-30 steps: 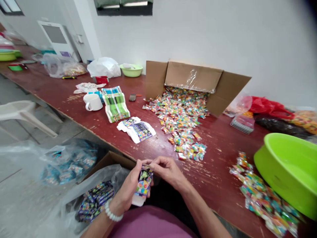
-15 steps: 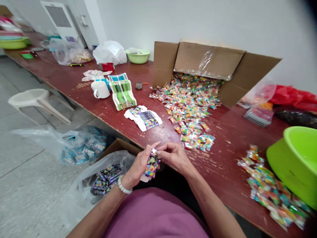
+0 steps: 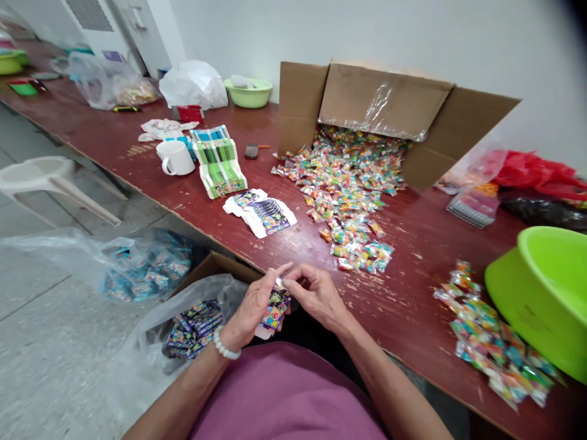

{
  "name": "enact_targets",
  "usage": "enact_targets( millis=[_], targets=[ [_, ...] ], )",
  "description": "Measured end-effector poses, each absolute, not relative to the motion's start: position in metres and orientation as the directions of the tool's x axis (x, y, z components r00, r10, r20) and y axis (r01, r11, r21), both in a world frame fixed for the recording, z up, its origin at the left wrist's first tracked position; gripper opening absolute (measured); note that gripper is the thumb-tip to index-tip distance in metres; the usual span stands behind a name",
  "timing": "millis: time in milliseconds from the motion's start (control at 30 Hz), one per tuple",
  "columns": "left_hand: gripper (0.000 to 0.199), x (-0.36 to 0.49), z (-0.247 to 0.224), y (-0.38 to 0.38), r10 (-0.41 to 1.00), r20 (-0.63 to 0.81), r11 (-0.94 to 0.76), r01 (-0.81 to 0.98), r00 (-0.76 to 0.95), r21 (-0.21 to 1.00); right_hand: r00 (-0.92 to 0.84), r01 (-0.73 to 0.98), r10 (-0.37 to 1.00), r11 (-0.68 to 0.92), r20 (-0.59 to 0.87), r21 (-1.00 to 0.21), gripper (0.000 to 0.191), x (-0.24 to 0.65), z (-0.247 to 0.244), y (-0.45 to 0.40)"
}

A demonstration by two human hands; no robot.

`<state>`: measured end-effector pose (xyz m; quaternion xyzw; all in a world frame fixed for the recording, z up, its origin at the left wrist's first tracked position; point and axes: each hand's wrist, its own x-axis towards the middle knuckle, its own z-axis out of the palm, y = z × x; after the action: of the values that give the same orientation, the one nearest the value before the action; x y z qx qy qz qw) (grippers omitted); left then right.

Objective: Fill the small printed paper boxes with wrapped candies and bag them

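Note:
My left hand (image 3: pixel 254 305) is closed around a small purple printed carton (image 3: pixel 276 308) at the table's front edge, one white end flap sticking out at the bottom. At the carton's top, my right hand (image 3: pixel 317 296) pinches a white flap between thumb and forefinger. Flattened purple carton blanks (image 3: pixel 268 215) lie on the table just beyond my hands. To the right of those, wrapped candies (image 3: pixel 348 211) spill out of a cardboard box (image 3: pixel 385 101) lying on its side. Below my left arm, an open clear plastic bag (image 3: pixel 153 342) holds several purple cartons (image 3: pixel 195 330).
Green carton blanks (image 3: pixel 222 168), a white mug (image 3: pixel 175 159) and a small dark device (image 3: pixel 251 151) are on the table (image 3: pixel 408 269). A green basin (image 3: pixel 541 299) stands at right beside more candies (image 3: pixel 499 342). A bag of blue packets (image 3: pixel 147 269) and a white stool (image 3: pixel 50 177) are at left.
The whole view has shifted slightly, with things on the table appearing farther left and higher. Both hands stay on the carton, fingers still at its top flap.

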<state>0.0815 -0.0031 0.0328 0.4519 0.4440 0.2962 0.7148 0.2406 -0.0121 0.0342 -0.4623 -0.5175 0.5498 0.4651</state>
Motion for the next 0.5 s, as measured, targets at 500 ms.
enact_targets(
  millis=[500],
  targets=[
    [0.076, 0.0798, 0.0301, -0.0061, 0.850, -0.332, 0.352, 0.028, 0.409, 0.936, -0.156, -0.034, 0.986, 0.051, 0.056, -0.998, 0.024, 0.2379, 0.0329, -0.0134]
  ],
)
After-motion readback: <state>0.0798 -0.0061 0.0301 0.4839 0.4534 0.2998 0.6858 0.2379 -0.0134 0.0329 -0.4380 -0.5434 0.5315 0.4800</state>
